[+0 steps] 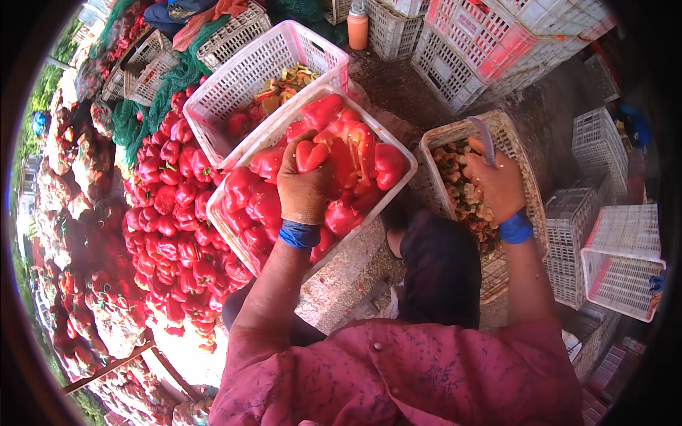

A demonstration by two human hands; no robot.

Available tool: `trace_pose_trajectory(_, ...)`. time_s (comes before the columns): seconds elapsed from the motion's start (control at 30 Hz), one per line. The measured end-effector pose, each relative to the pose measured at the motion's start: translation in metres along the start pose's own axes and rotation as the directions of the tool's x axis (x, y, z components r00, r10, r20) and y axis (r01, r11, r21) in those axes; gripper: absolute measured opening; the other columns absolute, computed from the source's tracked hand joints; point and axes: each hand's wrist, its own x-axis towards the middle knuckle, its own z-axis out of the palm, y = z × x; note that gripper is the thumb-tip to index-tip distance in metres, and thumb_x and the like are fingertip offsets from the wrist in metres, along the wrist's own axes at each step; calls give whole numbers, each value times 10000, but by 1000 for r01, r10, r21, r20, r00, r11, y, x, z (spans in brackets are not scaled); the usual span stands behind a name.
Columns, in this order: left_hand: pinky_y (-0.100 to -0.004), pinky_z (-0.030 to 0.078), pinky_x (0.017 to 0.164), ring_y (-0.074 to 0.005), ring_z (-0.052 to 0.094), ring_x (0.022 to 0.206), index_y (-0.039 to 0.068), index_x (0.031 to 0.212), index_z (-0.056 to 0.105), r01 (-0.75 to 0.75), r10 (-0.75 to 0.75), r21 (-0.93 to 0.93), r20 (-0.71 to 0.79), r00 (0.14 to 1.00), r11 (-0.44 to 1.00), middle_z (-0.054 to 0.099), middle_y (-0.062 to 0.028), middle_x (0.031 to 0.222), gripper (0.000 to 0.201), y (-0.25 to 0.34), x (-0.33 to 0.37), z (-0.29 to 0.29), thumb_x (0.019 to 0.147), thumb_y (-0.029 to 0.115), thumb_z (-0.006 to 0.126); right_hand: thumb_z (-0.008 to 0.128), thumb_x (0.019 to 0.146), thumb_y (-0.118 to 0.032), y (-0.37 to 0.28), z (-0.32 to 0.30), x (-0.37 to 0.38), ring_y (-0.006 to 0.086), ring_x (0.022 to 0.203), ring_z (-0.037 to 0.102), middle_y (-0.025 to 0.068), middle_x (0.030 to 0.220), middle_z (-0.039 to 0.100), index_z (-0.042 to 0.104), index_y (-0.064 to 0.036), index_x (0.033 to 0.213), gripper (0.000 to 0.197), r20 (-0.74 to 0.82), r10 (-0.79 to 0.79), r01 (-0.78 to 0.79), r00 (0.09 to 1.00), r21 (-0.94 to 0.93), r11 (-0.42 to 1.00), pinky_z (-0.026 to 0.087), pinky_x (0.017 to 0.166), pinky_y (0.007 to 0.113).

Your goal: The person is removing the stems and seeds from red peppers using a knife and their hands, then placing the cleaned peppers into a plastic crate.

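Note:
My left hand (304, 186), in a brownish glove with a blue band at the wrist, is closed round a red bell pepper (310, 155). It is over a white plastic crate (387, 224) heaped with red peppers, some of them cut open. To the right, my right hand (499, 186) grips a knife (484, 139) whose curved blade points up and away from me. That hand hovers over a pale crate (431, 160) holding chopped pepper cores and scraps (455, 174). Whether its fingers also pinch a scrap I cannot make out.
A large pile of whole red peppers (177, 234) lies on the left, beside green netting (153, 117). Behind the pepper crate is another white crate (213, 117) with trimmings inside. Stacked crates (469, 53) rise at the back, near an orange bottle (357, 27). More crates (568, 241) stand right.

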Motion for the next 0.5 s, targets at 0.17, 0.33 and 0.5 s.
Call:
trace_pose_trajectory(0.17,-263,539,838,-100,625,966,75,1253,654,28,-32,36,116,993,999,680,-8,1091,447,-1,-18,41,827,-37,730,797,873,-315,-18,67,24,79,810,600,55,1100,684,445,-52,1501,767,329,-432,482,839,-84,872,534,675,251)
trace_pose_trajectory(0.33,-270,524,895,-103,615,1014,64,1243,667,60,-66,39,183,981,997,677,-11,1170,447,-1,-22,34,824,-71,738,777,844,-334,-35,96,35,239,688,715,118,776,726,714,-32,998,345,276,-191,253,942,-210,944,568,633,385)
trace_pose_trajectory(0.5,-333,412,1092,-228,494,1389,16,1173,676,-404,248,331,424,871,853,595,-169,1424,425,1,-34,33,772,-104,750,703,908,-316,-10,105,61,204,432,621,110,649,688,715,-25,852,297,385,30,-70,922,89,994,465,372,333)
